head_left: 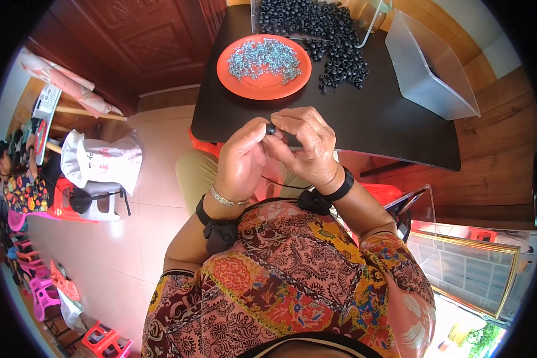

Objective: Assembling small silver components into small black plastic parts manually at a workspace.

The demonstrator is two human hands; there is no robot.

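Observation:
Between my fingertips, just off the near edge of the dark table, sits a small black ring-shaped part (271,128). My left hand (243,156) pinches it from the left with thumb and finger. From the other side my right hand (307,142) closes on it too, fingers curled; whether it holds a second tiny piece is hidden. Ahead of my hands on the table lies an orange plate (262,90) heaped with small shiny silver-blue metal pieces (264,59). Behind and right of it spreads a large pile of black parts (343,65) of the same look.
A translucent plastic bin (426,71) lies tilted at the table's right side. The dark table (376,122) has its near edge by my hands. Leftward, a white sack (101,158) rests near stools, and another person (27,185) sits farther off. Red stools (104,341) stand lower left.

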